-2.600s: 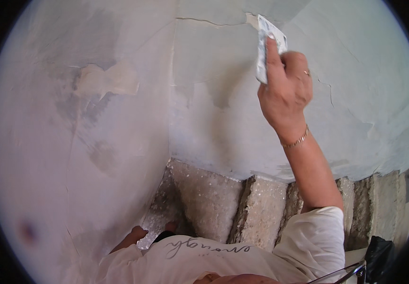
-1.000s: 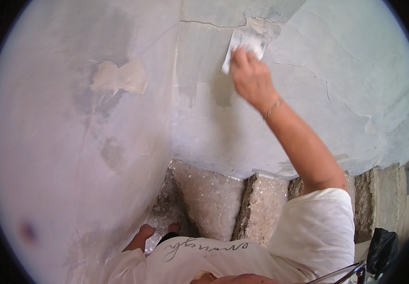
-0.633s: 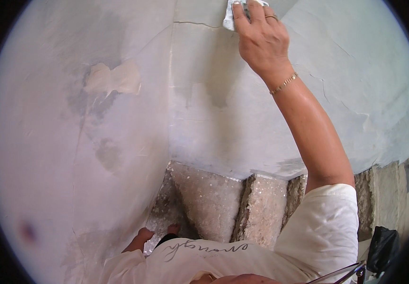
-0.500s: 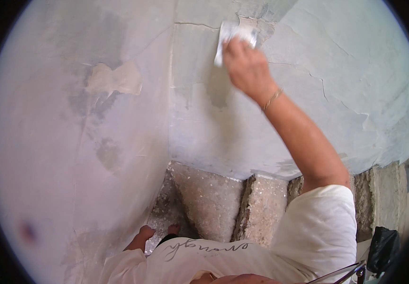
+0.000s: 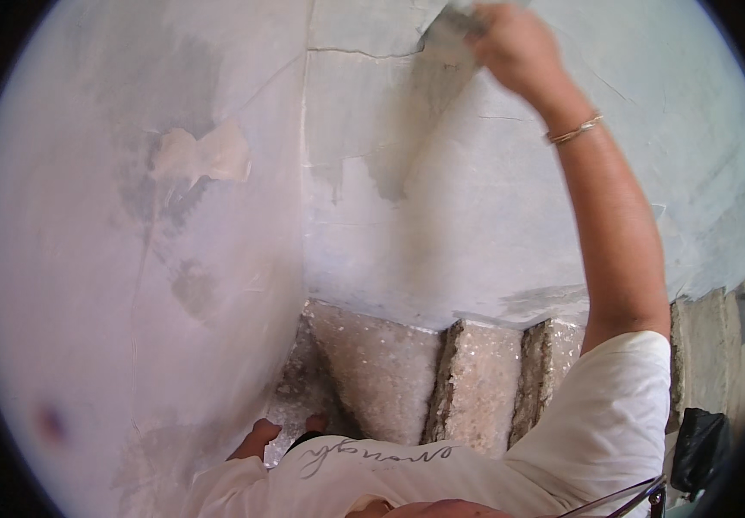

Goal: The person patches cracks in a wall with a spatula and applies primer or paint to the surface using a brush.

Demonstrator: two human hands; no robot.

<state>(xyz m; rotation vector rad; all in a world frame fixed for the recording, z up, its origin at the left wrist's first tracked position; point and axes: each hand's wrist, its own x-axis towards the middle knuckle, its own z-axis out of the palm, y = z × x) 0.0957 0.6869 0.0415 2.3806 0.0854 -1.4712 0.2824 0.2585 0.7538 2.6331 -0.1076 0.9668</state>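
Up high on the facing wall [image 5: 364, 250], my right hand [image 5: 523, 52] grips a wide putty knife [image 5: 450, 28], blurred by motion. Its dark blade lies at or close to the plaster, beside a horizontal crack [image 5: 359, 53]. A grey smoothed streak [image 5: 394, 164] runs down the wall below the blade. My left hand [image 5: 260, 432] hangs low beside my shirt at the bottom of the view. Its fingers are mostly hidden, and whether it holds anything is unclear.
The left wall [image 5: 70, 259] meets the facing wall at a corner and bears a pale peeled patch [image 5: 208, 155]. Rough concrete steps [image 5: 476, 380] climb to the right below the wall. A black bag [image 5: 700, 453] hangs or stands at the lower right.
My right hand has swept up and to the right with the putty knife. Its blade showed white material before and looks dark grey now. The peeled spot beside the crack now appears covered.
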